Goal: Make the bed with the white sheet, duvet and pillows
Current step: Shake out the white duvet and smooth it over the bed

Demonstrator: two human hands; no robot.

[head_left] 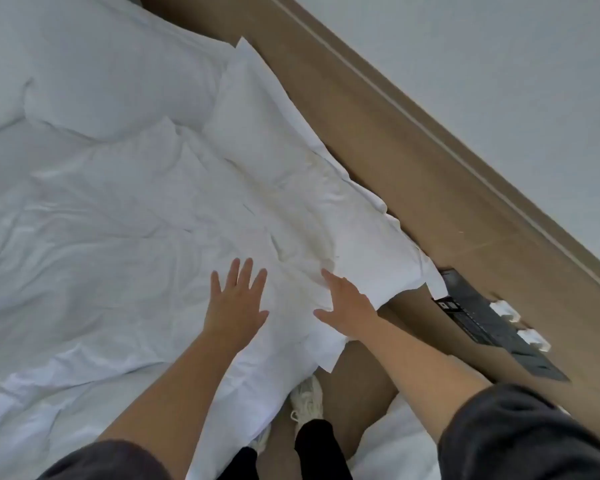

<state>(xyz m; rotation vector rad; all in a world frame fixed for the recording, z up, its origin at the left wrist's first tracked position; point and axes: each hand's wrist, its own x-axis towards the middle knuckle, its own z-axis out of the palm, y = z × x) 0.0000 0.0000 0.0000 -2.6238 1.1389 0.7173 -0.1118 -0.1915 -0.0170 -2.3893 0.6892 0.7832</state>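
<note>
Pressing two flat hands on white bedding at the bed's head end.
Left hand (238, 304): fingers spread, on the duvet (118, 244). Right hand (347, 304): fingers spread, on the nearest pillow (326, 220). Pillows counted: three, along the tan headboard (413, 161). Shoes: one white shoe (307, 398) clearly visible below.

The bed (84, 237) runs off the left and top edges, so its full size can't be seen. The far pillow (94, 64) is cut at the top too. The wall panel (492, 320) right of the bed (dark, with two white bits) is too blurry to read.
</note>
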